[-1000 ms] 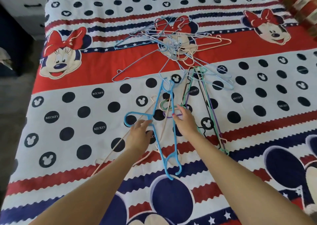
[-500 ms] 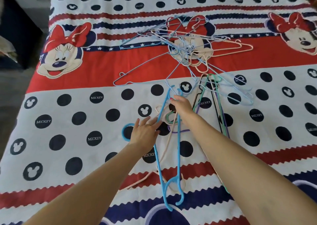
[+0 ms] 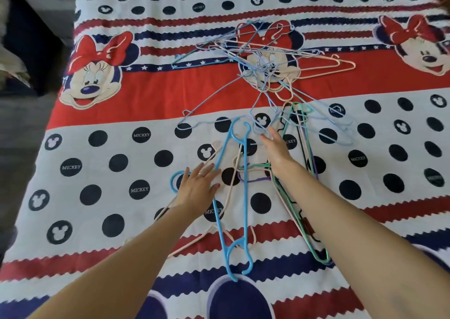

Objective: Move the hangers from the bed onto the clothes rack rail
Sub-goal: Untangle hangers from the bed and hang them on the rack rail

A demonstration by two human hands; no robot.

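Note:
Several hangers lie on the bed [image 3: 97, 197]. A thick bright blue plastic hanger [image 3: 244, 197] lies in the middle, its hook near my left hand [image 3: 198, 187]. That hand rests flat with spread fingers on the blue hanger's hook and left arm. My right hand [image 3: 277, 148] reaches forward, fingers straight, over green, black and purple thin hangers [image 3: 304, 148]. Farther up is a tangled pile of light blue and peach wire hangers [image 3: 263, 65]. A peach hanger [image 3: 229, 197] lies under the blue one. The clothes rack is out of view.
The bedspread has cartoon mouse faces, black dots and red and navy stripes. The bed's left edge drops to a grey floor [image 3: 22, 148], with dark furniture [image 3: 29, 38] at the upper left.
My right hand has moved forward, past the blue hanger's top, and opened flat. My left hand has spread wider on the blue hanger. The view has shifted closer to the bed.

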